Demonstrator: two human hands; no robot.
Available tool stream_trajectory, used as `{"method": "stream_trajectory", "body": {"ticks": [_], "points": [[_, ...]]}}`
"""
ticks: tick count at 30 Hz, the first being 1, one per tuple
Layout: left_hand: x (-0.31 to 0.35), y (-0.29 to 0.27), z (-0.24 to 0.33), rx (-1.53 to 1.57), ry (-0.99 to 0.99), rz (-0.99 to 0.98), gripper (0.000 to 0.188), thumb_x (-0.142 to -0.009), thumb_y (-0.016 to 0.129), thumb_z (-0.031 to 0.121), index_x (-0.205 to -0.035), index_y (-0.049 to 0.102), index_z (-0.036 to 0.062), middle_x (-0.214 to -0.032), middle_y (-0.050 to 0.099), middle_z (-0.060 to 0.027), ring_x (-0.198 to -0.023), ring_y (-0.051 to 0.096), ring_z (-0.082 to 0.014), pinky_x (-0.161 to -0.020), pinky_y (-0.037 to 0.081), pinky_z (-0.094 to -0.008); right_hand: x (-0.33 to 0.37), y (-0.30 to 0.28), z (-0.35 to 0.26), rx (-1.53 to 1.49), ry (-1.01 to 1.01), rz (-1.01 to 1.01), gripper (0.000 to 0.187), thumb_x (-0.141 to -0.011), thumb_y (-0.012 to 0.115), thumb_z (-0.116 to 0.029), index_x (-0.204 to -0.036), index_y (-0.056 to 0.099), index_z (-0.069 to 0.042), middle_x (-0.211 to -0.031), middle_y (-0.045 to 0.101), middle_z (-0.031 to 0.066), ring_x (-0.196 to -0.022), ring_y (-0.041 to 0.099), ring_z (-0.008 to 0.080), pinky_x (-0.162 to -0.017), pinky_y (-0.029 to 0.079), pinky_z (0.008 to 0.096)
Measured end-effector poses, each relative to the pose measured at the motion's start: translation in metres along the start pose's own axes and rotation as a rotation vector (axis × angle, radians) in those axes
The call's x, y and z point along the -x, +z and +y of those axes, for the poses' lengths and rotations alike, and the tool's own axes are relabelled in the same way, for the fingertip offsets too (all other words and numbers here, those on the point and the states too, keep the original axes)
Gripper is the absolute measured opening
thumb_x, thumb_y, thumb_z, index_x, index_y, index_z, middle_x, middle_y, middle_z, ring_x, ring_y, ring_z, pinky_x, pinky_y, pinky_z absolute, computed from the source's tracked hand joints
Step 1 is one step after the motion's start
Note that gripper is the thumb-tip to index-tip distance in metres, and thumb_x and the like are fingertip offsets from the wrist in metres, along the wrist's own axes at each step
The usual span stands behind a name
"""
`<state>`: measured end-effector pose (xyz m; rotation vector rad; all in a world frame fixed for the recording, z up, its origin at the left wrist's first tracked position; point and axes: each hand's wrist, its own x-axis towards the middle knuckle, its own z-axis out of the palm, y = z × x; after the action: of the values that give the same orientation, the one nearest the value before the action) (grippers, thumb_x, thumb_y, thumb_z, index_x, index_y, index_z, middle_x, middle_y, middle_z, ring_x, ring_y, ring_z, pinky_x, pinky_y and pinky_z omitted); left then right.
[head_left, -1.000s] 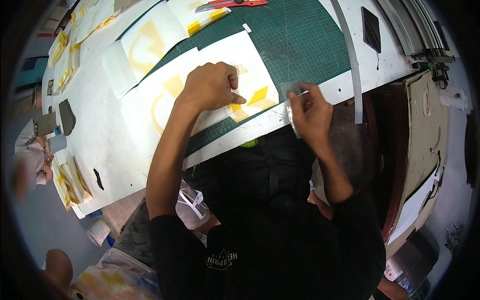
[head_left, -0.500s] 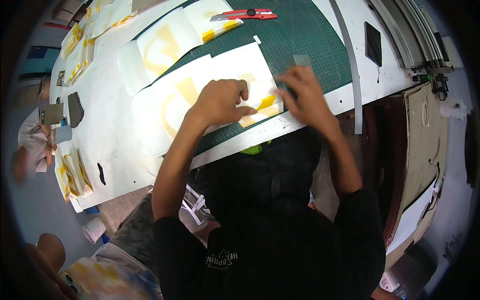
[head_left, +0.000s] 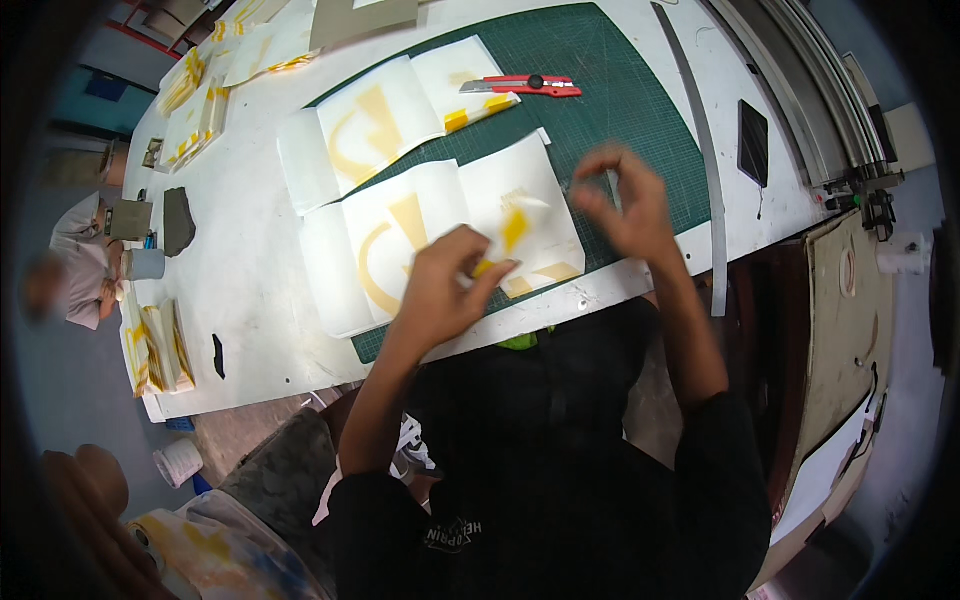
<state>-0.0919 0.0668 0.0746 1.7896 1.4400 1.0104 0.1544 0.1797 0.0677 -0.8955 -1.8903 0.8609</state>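
A white printed sheet [head_left: 510, 190] with a pale yellow design lies on the green cutting mat [head_left: 640, 110]. My left hand [head_left: 445, 285] is closed over its lower part, thumb and forefinger pinching a yellow strip [head_left: 483, 268]. A blurred yellow piece [head_left: 515, 228] shows just beyond those fingertips; I cannot tell whether it is the same strip. To the right of the sheet my right hand [head_left: 635, 205] is raised over the mat, slightly blurred, thumb and fingers apart. Something pale shows behind its fingers.
Beyond lies a second printed sheet [head_left: 375, 120], with a red utility knife [head_left: 535, 86] at its right end. A grey metal strip [head_left: 705, 170] and a black flat device [head_left: 753, 145] lie rightward. Bundles of yellow-edged sheets [head_left: 160, 345] stand left, near another person [head_left: 80, 260].
My left hand has lifted from the sheet's edge with the yellow strip, which lay flat there before. My right hand has moved away from that edge. The whole view has shifted somewhat.
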Motion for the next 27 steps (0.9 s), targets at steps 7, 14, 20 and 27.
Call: {"method": "stream_trajectory", "body": {"ticks": [7,14,20,27], "points": [[-0.042,-0.107,-0.027,0.7,0.037,0.946,0.015,-0.103,0.071,0.013,-0.106,0.059,0.0047,-0.094,0.069,-0.0036,-0.081,0.065,-0.0076,-0.073,0.052,-0.0247,-0.1,0.022,0.129,0.822,-0.031,0.253,0.029,-0.099,0.071,-0.029,-0.117,0.074,-0.007,-0.13,0.065,0.0158,-0.122,0.059,0.0313,-0.1,0.044,0.0503],[-0.162,-0.169,-0.008,-0.3,0.458,0.751,0.019,-0.093,0.082,0.01,-0.09,0.066,-0.0001,-0.074,0.058,0.001,-0.065,0.048,-0.0079,-0.06,0.04,-0.0243,-0.091,0.012,0.122,0.782,0.192,0.014,0.027,-0.099,0.071,-0.032,-0.114,0.076,-0.01,-0.115,0.064,0.0124,-0.114,0.058,0.0297,-0.099,0.037,0.0507],[-0.258,-0.089,-0.068,-0.758,0.242,0.107,0.022,-0.093,0.074,0.024,-0.099,0.073,0.0028,-0.099,0.072,-0.0203,-0.097,0.068,-0.0409,-0.086,0.053,-0.049,-0.057,-0.021,0.112,0.726,0.176,0.058,0.018,-0.096,0.075,-0.026,-0.106,0.075,-0.011,-0.107,0.065,0.0095,-0.108,0.06,0.0288,-0.098,0.036,0.0489],[-0.24,-0.023,-0.096,-0.641,-0.129,-0.203,0.03,-0.093,0.076,0.029,-0.107,0.079,0.0022,-0.104,0.077,-0.0213,-0.098,0.073,-0.0384,-0.09,0.056,-0.0454,-0.033,-0.06,0.118,0.722,0.184,0.114,0.014,-0.095,0.075,-0.022,-0.104,0.076,-0.011,-0.101,0.065,0.0081,-0.105,0.061,0.0282,-0.093,0.037,0.0477]]}}
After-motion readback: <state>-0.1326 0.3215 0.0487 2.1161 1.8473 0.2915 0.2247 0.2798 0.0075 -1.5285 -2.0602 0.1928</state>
